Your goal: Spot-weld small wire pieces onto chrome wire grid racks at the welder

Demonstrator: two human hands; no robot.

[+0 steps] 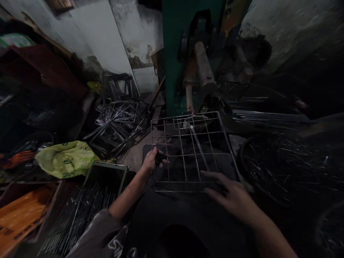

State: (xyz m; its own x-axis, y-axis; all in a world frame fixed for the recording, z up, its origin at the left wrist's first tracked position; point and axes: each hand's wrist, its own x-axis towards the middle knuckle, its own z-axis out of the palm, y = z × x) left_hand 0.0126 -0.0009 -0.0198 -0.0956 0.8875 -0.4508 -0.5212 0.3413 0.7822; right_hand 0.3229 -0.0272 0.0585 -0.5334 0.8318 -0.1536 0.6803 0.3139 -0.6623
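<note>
A rectangular wire rack [183, 155] with crossing bars is held up in front of me, its far edge just under a machine's metal rod. My left hand [153, 159] is closed around the rack's left side wire. By the near right part of the rack is my right hand [228, 195], somewhat blurred, its fingers stretched out and thumb apart. A pale thin rod [199, 147] slants across the rack from the machine's tip towards the right fingertips. Whether those fingers touch it, I cannot tell.
Ahead stands a green machine [173, 57] with a thick metal arm [204, 68]. Wire frames [120, 118] are piled left of it. Nearer are a yellow sack [67, 159], a crate of rods [77, 211] and an orange crate [24, 218]. A gloved hand [23, 158] shows far left; a wire-filled basin [268, 172] stands right.
</note>
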